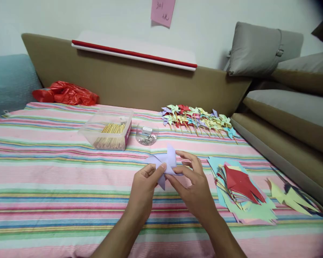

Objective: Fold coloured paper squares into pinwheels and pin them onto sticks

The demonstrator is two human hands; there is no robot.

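A lavender paper pinwheel is held up over the striped cloth, its blades folded in toward the middle. My left hand pinches it with the thumb pressed on the centre. On the other side, my right hand grips a folded blade between thumb and index finger, the other fingers curled loosely. Beyond the hands stands a clear plastic box with many thin wooden sticks. Beside it, a round clear dish contains small metallic pieces too small to name.
Several finished pinwheels on sticks lie at the back right. Cut coloured paper sheets are stacked to the right, near a yellow cut sheet and black scissors. A red plastic bag lies back left; grey cushions border the right.
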